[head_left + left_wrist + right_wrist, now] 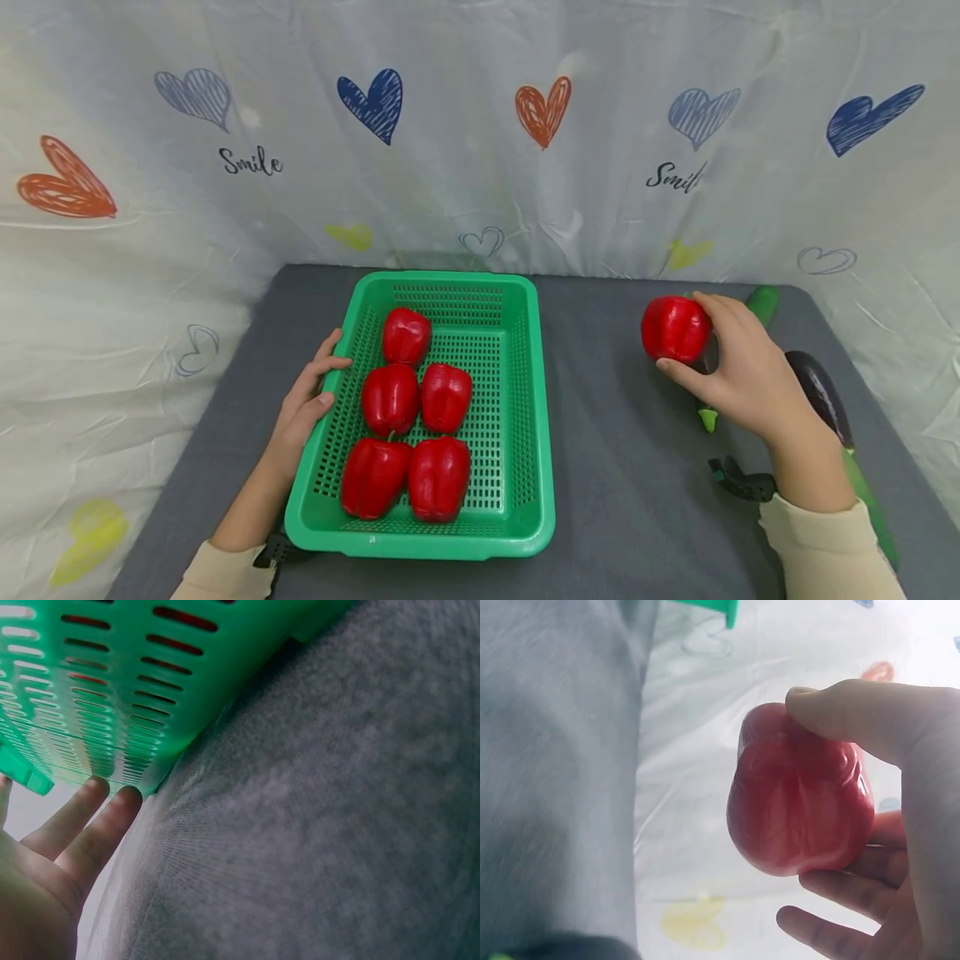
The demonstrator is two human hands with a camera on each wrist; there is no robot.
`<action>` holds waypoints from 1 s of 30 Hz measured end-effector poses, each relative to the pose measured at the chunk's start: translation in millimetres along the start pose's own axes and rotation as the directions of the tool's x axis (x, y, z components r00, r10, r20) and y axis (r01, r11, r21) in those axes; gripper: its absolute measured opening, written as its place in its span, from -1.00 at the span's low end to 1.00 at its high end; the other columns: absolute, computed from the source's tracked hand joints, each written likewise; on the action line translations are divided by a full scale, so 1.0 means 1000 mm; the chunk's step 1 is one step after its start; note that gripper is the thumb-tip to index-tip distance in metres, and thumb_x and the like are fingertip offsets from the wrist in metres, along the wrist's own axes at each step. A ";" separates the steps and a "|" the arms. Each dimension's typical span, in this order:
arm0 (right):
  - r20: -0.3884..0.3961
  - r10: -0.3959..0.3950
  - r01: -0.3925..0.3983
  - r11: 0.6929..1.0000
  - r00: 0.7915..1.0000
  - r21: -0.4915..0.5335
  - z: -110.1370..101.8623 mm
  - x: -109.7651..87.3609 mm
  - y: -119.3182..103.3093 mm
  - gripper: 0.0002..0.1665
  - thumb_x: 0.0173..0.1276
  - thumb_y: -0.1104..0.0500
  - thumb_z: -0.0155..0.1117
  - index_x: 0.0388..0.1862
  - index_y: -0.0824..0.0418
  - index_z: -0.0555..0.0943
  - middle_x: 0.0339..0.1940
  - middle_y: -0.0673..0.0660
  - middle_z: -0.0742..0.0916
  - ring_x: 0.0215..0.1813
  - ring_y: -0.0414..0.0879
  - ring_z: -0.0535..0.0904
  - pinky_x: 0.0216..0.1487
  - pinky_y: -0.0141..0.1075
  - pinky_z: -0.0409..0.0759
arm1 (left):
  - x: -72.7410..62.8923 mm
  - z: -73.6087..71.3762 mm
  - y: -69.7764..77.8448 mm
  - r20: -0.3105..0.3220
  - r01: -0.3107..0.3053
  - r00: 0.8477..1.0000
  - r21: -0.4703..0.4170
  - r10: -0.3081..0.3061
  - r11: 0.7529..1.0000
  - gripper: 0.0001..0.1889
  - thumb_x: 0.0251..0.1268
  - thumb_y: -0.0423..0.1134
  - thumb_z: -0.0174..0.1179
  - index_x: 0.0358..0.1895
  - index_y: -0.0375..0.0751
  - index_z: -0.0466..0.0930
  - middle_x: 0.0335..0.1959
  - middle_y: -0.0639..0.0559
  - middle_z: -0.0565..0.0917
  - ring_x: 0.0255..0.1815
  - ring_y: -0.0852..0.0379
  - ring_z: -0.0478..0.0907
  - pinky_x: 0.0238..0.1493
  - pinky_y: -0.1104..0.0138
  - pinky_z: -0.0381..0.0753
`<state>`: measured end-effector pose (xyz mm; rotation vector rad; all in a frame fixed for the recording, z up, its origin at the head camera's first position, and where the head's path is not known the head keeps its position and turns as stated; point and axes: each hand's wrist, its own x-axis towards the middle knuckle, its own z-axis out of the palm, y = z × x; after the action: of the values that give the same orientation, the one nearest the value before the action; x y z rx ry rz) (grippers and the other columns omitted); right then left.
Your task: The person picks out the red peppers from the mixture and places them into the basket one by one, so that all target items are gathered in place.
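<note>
My right hand (750,371) holds a red bell pepper (675,329) above the right side of the table, thumb on one side and fingers on the other. In the right wrist view the thumb lies across the top of this pepper (802,799). At the left, my left hand (300,408) rests against the rim of a green plastic basket (546,467). Two fairly straight fingers (101,832) reach along the basket's outer wall in the left wrist view. Several other red bell peppers (390,398) lie inside the basket, mostly in its left half.
Beyond my right hand lie a green cucumber-like vegetable (763,304) and a dark eggplant (817,387). A long green vegetable (870,500) is partly covered by my right forearm. A white curtain (465,167) with printed hearts hangs behind the grey table (600,500).
</note>
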<state>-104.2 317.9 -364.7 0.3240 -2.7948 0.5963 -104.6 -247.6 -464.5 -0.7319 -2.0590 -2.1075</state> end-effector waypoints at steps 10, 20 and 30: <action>-0.014 -0.063 0.063 0.997 0.998 0.052 0.007 0.020 -0.028 0.11 0.18 -0.02 0.72 0.61 0.30 0.40 0.47 0.30 0.57 0.44 0.27 0.46 0.08 0.37 0.67 | 0.001 0.001 0.005 0.008 -0.012 1.000 -0.014 0.012 1.000 -0.54 0.61 -0.50 -0.23 0.43 -0.47 0.43 0.81 -0.13 0.04 0.79 0.00 -0.06 0.50 0.35 0.28; -0.001 -0.140 0.140 0.989 0.990 0.054 0.020 0.036 -0.056 0.10 0.17 -0.04 0.74 0.59 0.27 0.41 0.46 0.24 0.58 0.40 0.18 0.51 0.09 0.29 0.72 | 0.000 -0.001 0.001 0.002 0.025 1.000 -0.034 -0.025 0.999 -0.55 0.61 -0.47 -0.23 0.43 -0.62 0.31 0.82 -0.14 -0.01 0.79 -0.01 -0.06 0.48 0.34 0.33; 0.015 -0.213 0.211 0.973 0.977 0.095 0.030 0.051 -0.082 0.09 0.21 -0.13 0.72 0.60 0.22 0.43 0.47 0.19 0.58 0.41 0.12 0.52 0.09 0.20 0.75 | 0.002 0.001 0.004 0.021 -0.002 1.000 -0.044 0.003 0.999 -0.54 0.62 -0.50 -0.26 0.44 -0.51 0.39 0.82 -0.15 0.00 0.78 0.00 -0.04 0.47 0.34 0.34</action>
<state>-136.5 223.5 -345.7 0.6436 -2.7119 0.6756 -104.0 -246.8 -460.0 -0.7653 -2.0266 -2.1595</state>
